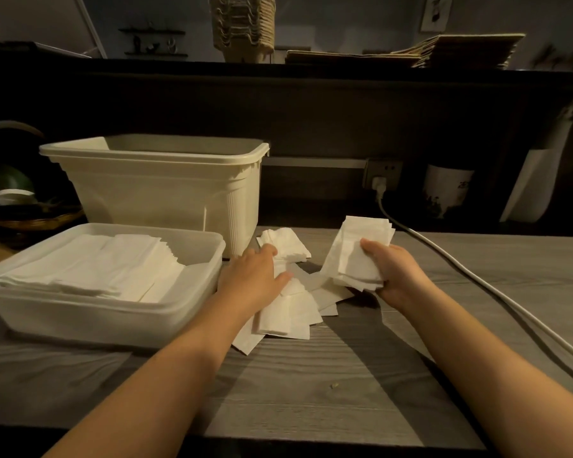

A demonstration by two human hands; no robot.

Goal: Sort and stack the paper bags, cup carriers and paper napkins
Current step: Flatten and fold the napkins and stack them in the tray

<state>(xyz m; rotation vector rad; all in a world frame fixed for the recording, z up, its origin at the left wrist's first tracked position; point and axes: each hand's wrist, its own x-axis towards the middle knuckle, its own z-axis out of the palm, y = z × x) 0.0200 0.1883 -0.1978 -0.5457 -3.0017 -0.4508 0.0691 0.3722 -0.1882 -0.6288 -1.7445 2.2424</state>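
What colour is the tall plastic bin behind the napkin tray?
The tall bin is plain cream, clearest in the head view.

Dim warm light, grey wood-grain table, dark back panel, wall socket, white cable.

Plain white, no print: loose napkins, held napkin stack, folded napkins; all read slightly warm under the dim yellow light.

Frosted, translucent white: tray.

Cream plastic, fine vertical ribbing at one corner: bin.

Grey with a streaky wood-grain pattern: tabletop.

White: power cable and plug; socket plate is greyish beige.

Pale tan pulp: cup carriers.

Kraft brown: paper bags.

White with a dark painted motif, too dim to make out: pot.

Dark brown weave: basket.

Near black: back panel.
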